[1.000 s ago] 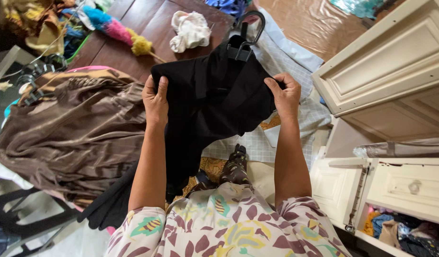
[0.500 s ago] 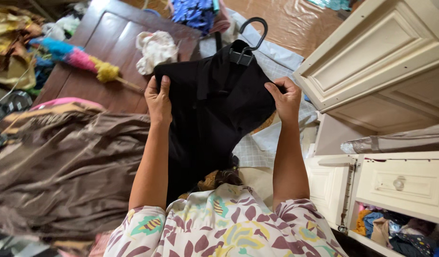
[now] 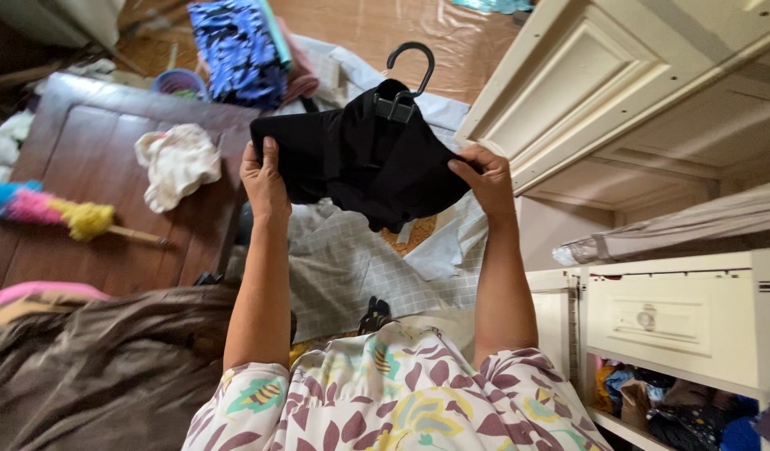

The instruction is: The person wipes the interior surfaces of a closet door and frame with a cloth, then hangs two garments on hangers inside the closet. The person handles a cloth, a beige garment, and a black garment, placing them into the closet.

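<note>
While outstretched, hands (image 3: pixel 265 179) gripping garment (image 3: pixel 360 163)

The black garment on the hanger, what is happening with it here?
A person holds up a black garment clipped to a black hanger, the left hand gripping one edge and the right hand the other. It hangs above a checked cloth, beside an open cream wardrobe. A brown fabric lies lower left.

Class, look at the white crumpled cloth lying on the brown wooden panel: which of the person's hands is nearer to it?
Left. The left hand grips the black garment edge just right of the white crumpled cloth; the right hand grips the garment's far edge, beside the cream cabinet door.
</note>
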